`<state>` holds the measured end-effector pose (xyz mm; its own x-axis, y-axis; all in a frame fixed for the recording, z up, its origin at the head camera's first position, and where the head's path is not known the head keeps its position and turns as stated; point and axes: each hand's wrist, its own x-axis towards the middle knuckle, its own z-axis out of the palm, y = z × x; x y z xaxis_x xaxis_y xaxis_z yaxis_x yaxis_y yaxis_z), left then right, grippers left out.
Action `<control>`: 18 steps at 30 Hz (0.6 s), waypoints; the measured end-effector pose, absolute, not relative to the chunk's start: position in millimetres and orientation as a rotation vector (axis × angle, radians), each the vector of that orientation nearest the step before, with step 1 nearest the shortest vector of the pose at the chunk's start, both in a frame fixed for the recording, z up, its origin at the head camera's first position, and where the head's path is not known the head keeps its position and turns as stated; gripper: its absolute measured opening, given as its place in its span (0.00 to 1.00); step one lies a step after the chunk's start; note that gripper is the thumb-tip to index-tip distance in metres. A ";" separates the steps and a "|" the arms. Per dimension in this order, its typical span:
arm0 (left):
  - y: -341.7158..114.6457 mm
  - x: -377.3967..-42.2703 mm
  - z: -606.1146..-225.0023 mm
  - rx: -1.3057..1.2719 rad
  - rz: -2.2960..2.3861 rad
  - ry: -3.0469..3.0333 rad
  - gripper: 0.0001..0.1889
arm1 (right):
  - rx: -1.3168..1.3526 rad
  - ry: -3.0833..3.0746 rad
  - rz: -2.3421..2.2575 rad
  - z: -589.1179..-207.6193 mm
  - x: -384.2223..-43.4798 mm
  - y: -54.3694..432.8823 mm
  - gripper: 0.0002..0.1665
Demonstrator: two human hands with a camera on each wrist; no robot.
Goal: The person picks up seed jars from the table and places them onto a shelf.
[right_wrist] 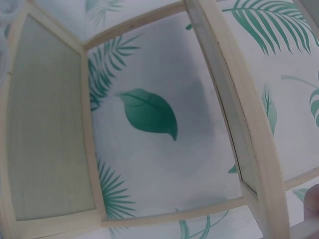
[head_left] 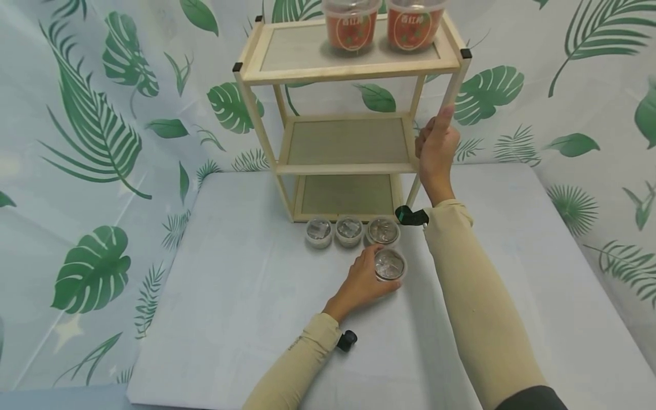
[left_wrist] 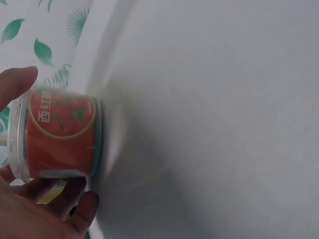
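Observation:
My left hand (head_left: 365, 280) holds a clear-lidded plastic tub (head_left: 389, 265) on the white table, in front of a wooden rack. In the left wrist view this tub (left_wrist: 62, 132) shows a red label with a tomato picture, with the thumb on one side and curled fingers on the other. My right hand (head_left: 439, 149) grips the front right post of the three-tier wooden rack (head_left: 344, 169). Only a thumb (right_wrist: 312, 203) of that hand shows at the edge of the right wrist view, beside the rack's frame (right_wrist: 239, 94).
Three lidded tubs stand in a row at the rack's foot: a small tub (head_left: 319, 232), another small tub (head_left: 349, 231) and a wider tub (head_left: 382, 230). Two red-labelled tubs, one left (head_left: 351, 28) and one right (head_left: 414, 27), stand on the top shelf. Leaf-print cloth (head_left: 579, 114) hangs behind.

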<state>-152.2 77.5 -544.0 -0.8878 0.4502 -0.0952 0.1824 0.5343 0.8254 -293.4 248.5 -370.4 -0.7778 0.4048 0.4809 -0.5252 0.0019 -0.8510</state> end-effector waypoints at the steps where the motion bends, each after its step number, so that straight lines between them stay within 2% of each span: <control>1: 76.5 -152.7 -542.9 0.529 1.279 2.478 0.49 | 0.122 -1.641 1.842 -370.9 -293.6 248.6 0.33; 18: 54.8 -163.4 -509.5 0.644 1.361 2.476 0.50 | 0.082 -1.677 1.871 -367.4 -292.0 249.9 0.34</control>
